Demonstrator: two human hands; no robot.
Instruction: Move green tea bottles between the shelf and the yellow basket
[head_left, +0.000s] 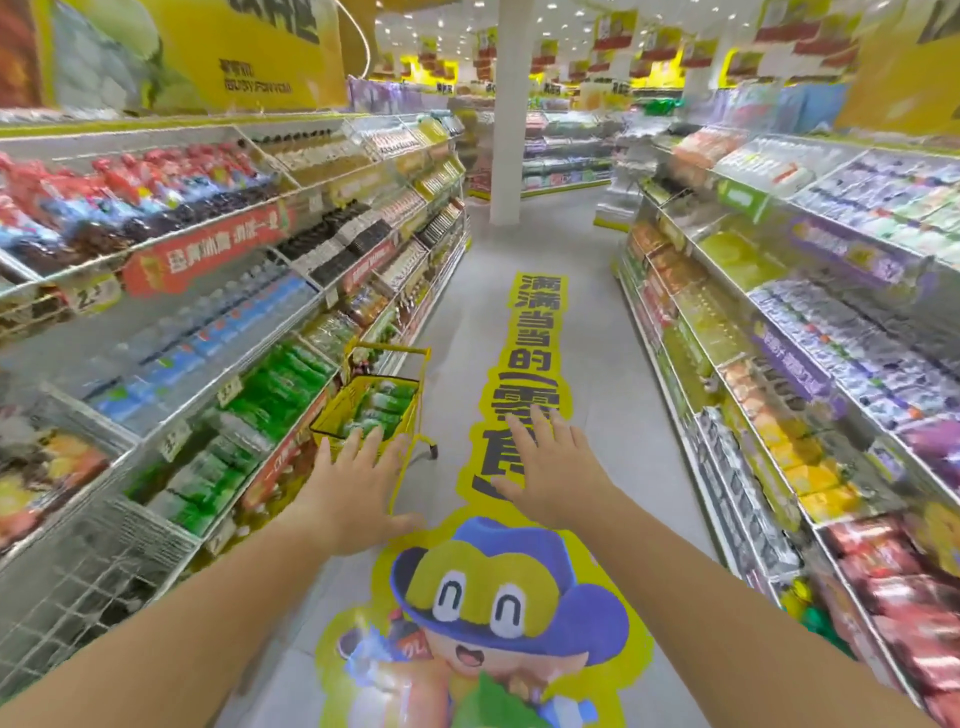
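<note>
A yellow basket (332, 410) on wheels stands in the aisle beside the left shelf, its handle raised. Several green tea bottles (384, 408) lie inside it. More green tea bottles (280, 387) fill a lower row of the left shelf (171, 415), just left of the basket. My left hand (353, 483) is stretched out in front of the basket's near rim, fingers spread, holding nothing. My right hand (545, 467) hovers over the floor to the right of the basket, also spread and holding nothing.
Stocked shelves line both sides of the aisle. A white pillar (511, 130) stands at the far end. A yellow floor sticker (519, 364) with a cartoon figure runs down the grey floor. A wire rack (93, 561) sits low on the left.
</note>
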